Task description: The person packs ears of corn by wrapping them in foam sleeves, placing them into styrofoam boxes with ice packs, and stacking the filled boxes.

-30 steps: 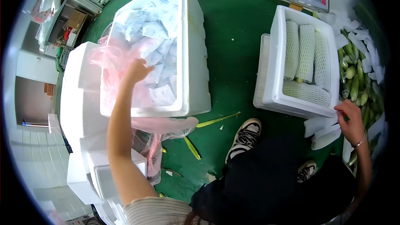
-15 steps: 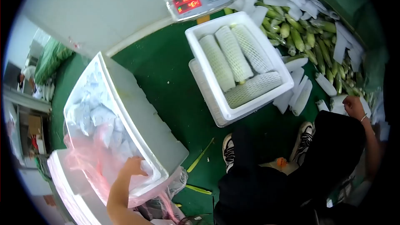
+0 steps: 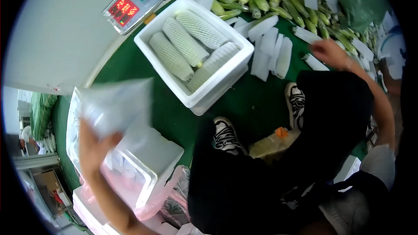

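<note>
My left hand (image 3: pixel 96 143) holds a pale, translucent packet (image 3: pixel 117 104), blurred by motion, above the large foam box (image 3: pixel 156 152) at the lower left. More packets and pink plastic film (image 3: pixel 124 187) show in and over that box. My right hand (image 3: pixel 328 53), fingers curled and blurred, hovers near sleeved ears (image 3: pixel 314 62) on the floor at the right; whether it grips anything is hidden. A smaller white foam box (image 3: pixel 143 45) at the centre contains several items in pale mesh sleeves (image 3: pixel 185 41), three side by side and one across the near end.
A scale display (image 3: pixel 135 2) stands beyond the small box. Green corn ears (image 3: pixel 261 0) and white sleeves are heaped at the back right. More sleeved ears (image 3: pixel 283 56) lie beside the box. My shoes (image 3: pixel 226 135) and a block with an orange tag (image 3: pixel 270 146) are below.
The view has swung to the right. My left hand has risen out of the large box with a packet. My right hand has moved from the small box's corner to the sleeved ears.
</note>
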Action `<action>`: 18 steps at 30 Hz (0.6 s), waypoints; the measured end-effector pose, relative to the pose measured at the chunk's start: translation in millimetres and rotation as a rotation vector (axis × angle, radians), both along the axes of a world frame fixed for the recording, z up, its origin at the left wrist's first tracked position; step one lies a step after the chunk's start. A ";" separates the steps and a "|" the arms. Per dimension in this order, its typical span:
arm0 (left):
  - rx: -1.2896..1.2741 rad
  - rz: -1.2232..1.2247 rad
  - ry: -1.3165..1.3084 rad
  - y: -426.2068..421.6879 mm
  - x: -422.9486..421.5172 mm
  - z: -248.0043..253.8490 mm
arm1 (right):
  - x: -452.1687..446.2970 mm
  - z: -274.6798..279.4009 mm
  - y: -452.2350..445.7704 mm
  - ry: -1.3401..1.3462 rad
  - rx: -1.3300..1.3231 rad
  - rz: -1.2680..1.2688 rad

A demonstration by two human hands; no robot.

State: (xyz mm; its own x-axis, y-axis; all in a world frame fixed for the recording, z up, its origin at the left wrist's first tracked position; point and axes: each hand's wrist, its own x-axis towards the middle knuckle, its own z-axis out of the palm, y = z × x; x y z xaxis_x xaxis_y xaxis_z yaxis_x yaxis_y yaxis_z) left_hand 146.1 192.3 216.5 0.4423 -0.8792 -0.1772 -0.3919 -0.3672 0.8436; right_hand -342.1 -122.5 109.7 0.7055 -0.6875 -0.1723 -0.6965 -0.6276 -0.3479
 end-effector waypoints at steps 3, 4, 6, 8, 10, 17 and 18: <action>0.088 -0.533 -0.191 -149.1 -34.9 -47.7 | 85.6 11.1 -28.6 0.023 0.030 0.336; 0.191 -0.658 -0.303 -188.3 -39.8 -67.6 | 102.0 9.4 -38.0 0.020 -0.015 0.422; 0.322 -0.757 -0.119 -234.1 -44.2 -101.5 | 124.9 14.7 -31.6 0.127 -0.005 0.421; 0.225 -0.869 -0.086 -260.8 -24.9 -169.9 | 133.5 2.8 -29.6 0.129 0.049 0.447; 0.310 -0.868 -0.219 -245.9 -30.9 -161.3 | 139.7 -9.1 -26.3 0.145 0.115 0.476; -0.102 -0.483 -1.028 -179.4 -75.3 -178.6 | 193.4 -46.5 -32.4 -0.320 -0.005 0.160; -0.100 -0.500 -1.042 -174.3 -74.4 -174.5 | 210.1 -50.1 -38.9 -0.269 0.083 0.140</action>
